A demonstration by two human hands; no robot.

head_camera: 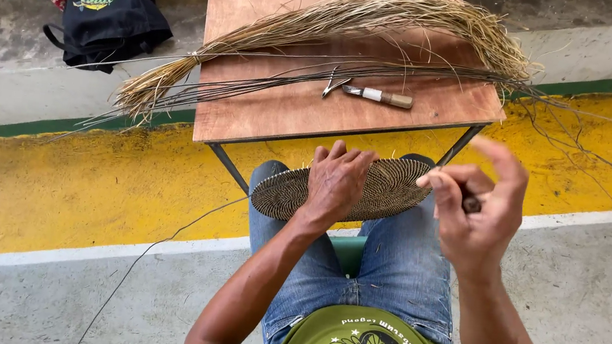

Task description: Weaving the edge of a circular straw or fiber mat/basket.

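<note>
At frame centre the left hand [336, 180] lies flat on the woven disc [385, 189]; to its right, the right hand [476, 208] pinches a small dark tool [471, 205], just beside the disc's edge.

Oval woven basket base [382, 189], dark coiled fibre, lying flat across the lap. Small dark tool [471, 204], mostly hidden, just right of its edge.

in the upper middle of the frame you have a small wooden table [282, 111] carrying a bundle of dry straw [356, 19], thin dark stems [255, 80] and a knife [379, 95].
</note>
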